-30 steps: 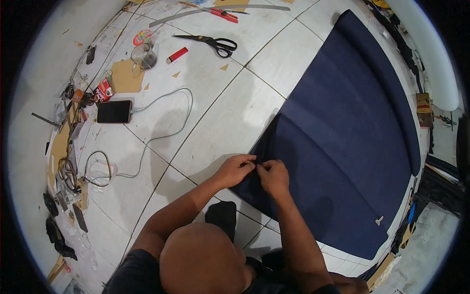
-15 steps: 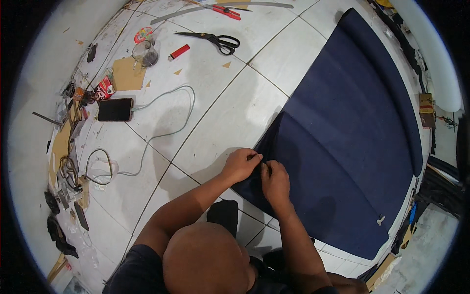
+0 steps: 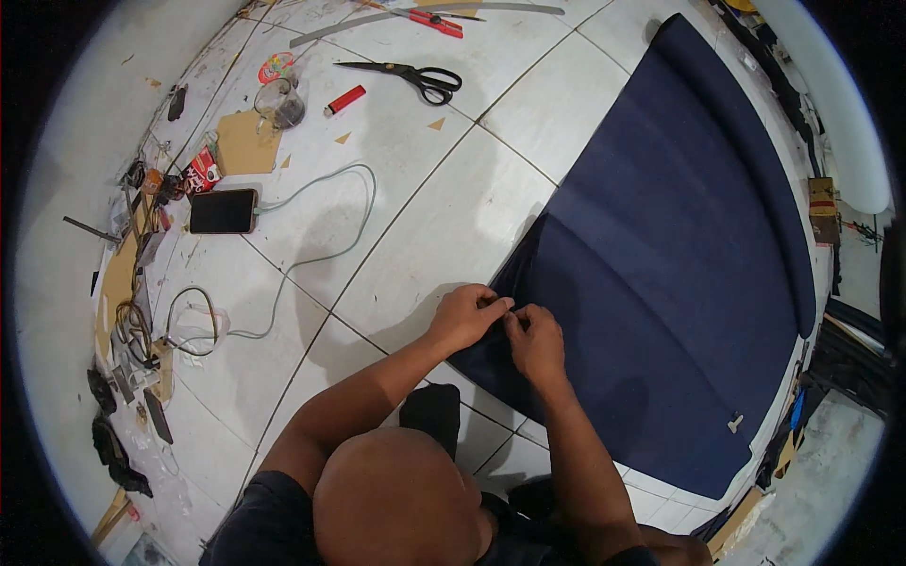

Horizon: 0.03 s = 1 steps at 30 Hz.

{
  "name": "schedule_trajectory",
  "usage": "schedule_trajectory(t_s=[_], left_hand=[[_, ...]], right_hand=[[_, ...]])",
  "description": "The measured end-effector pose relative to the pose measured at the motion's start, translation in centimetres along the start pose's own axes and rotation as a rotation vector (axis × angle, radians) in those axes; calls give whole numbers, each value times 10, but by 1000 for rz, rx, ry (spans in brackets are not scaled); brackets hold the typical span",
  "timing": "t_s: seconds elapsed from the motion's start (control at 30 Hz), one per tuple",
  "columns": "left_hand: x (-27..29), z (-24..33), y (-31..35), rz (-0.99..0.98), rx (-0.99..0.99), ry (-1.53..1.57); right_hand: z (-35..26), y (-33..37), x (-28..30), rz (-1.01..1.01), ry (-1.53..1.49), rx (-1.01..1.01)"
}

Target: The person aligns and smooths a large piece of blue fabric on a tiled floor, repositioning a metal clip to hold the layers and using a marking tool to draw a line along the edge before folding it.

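Observation:
A large sheet of dark navy fabric (image 3: 651,255) lies spread over the tiled floor on the right, with a rolled or folded far edge and a fold near my hands. My left hand (image 3: 469,317) is at the fabric's left edge, thumb and fingers closed in a pinch on it. Close beside it, my right hand (image 3: 538,345) pinches the same spot from the right, fingertips nearly meeting. Whether anything small sits between the fingertips is hidden. A small pale metal piece (image 3: 735,423) rests on the fabric's lower right part.
Black scissors (image 3: 415,78), a red lighter (image 3: 345,100) and a red cutter knife (image 3: 436,23) lie on the floor beyond. A glass mug (image 3: 279,104) stands on the left near a phone (image 3: 223,210) with a looping cable (image 3: 321,258). Scraps and tools line the left wall.
My right hand has shifted slightly up and to the right, its fingers now nearer my left fingertips. My left hand has barely moved, and both still pinch the fabric.

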<state>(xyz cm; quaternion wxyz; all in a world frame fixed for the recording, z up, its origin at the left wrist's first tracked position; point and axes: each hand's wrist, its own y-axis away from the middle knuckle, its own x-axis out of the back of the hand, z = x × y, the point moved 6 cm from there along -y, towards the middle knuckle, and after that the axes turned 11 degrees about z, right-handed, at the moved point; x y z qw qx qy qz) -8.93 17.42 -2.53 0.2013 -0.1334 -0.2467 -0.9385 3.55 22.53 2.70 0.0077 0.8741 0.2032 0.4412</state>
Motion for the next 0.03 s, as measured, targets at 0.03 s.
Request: schedule_trajectory(t_s=[0.03], left_hand=[[2,0,0,15,-5,-13]], right_hand=[[5,0,-1,-44,-13,-82]])
